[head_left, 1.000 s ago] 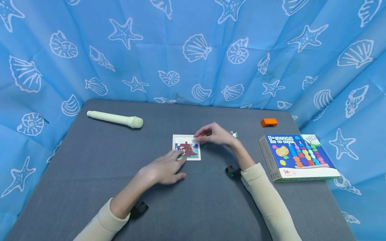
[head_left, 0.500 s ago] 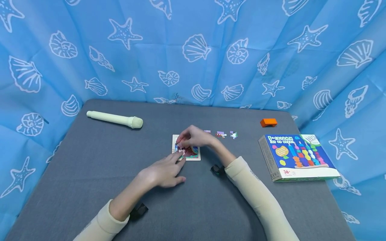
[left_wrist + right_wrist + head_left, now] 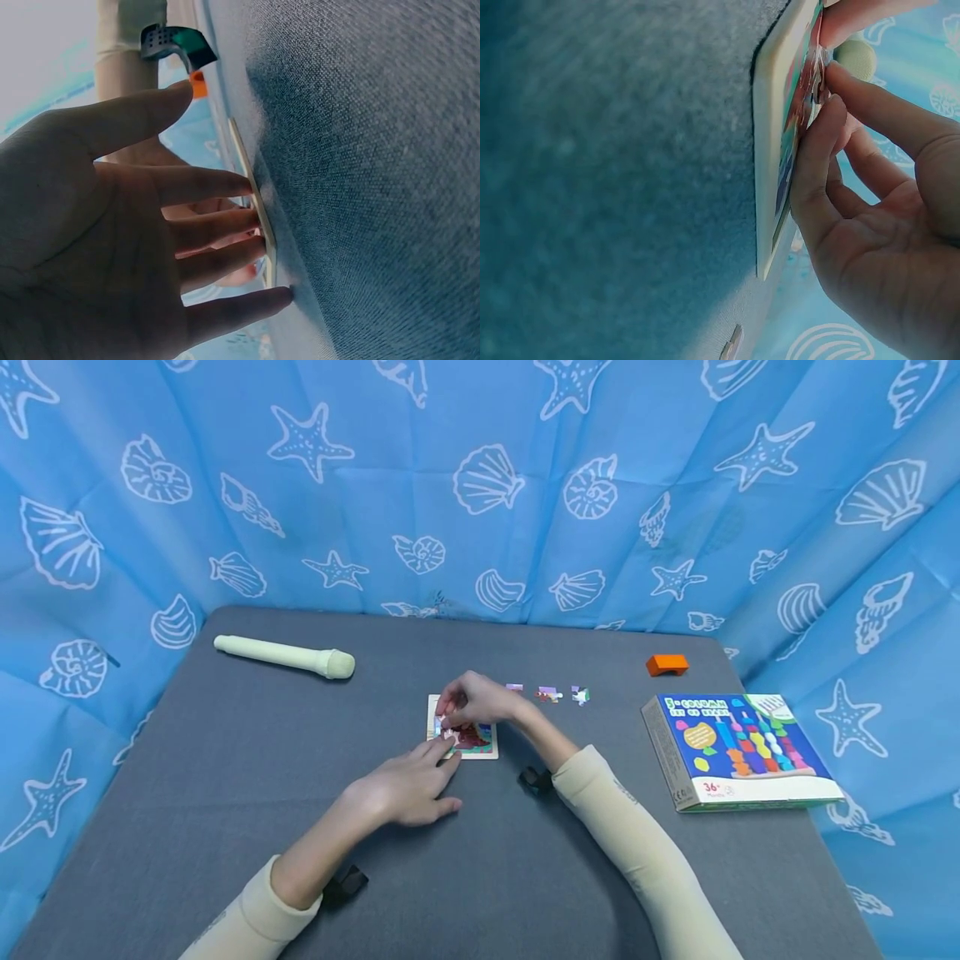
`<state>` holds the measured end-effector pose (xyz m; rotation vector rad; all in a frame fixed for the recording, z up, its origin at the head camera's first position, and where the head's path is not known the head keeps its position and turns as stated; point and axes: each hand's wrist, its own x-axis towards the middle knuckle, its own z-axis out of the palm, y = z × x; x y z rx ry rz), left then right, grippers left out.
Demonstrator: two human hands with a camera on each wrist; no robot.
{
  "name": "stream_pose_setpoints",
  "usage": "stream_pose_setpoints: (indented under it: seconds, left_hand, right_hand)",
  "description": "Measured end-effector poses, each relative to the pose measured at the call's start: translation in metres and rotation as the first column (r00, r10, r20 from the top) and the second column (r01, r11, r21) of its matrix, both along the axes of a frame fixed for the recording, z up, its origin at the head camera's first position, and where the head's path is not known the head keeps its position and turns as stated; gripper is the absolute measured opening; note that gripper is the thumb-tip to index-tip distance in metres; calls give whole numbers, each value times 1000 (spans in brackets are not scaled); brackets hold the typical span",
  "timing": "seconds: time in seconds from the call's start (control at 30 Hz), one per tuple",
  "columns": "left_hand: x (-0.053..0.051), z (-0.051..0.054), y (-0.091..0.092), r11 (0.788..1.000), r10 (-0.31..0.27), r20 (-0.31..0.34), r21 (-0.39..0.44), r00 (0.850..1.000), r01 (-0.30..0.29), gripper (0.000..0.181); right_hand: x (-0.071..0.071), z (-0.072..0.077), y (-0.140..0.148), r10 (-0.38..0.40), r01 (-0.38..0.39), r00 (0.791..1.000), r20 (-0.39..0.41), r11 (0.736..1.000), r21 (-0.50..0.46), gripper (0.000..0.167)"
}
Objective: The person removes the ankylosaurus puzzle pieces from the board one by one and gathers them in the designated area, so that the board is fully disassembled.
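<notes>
Puzzle tray (image 3: 765, 172) lies flat in the middle of the grey table (image 3: 187, 777), dark red picture partly showing, and I'd say we're at the fit-a-piece step. Left hand (image 3: 411, 785) has its fingers spread and pretty straight, some tips resting on the tray's near left part, gripping nothing, probably just steadying it. Right hand (image 3: 480, 697) has thumb and index pinched together over the tray's left side, and in the right wrist view they seem to have hold of a small puzzle piece (image 3: 820, 88). Next move, my guess: line up the tabs, press it flush, then let go. Three loose pieces (image 3: 549, 694) lie in a row right of the tray, so likely not finished yet. Annoying bits: the right hand blocks the upper left so I can't see the slot, the pinched bit is too blurry to read, and the left wrist view only gets the tray edge-on.
</notes>
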<state>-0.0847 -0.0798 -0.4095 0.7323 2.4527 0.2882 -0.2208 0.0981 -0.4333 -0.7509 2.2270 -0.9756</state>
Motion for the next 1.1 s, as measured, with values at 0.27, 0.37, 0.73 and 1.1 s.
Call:
stream_pose_setpoints:
  seconds: [0.27,0.37,0.73,1.1]
  left_hand:
    - [0,0,1,1000,16,-14,-5,1000,-16,76]
    - [1,0,1,1000,15,-24,-5,1000,-16,75]
    - [2,0,2,1000,13,-42,9,999,-13,75]
    - [1,0,2,1000,15,-36,6,999,-15,74]
  right_hand:
    - [5,3,4,9,-11,999,-47,999,-42,11]
    - [8,4,6,2,-6,999,-48,997,-82,12]
    - [14,7,37,-92,89,996,-13,981,-174,16]
    - [19,12,90,-188,185,982,-1,972,-144,21]
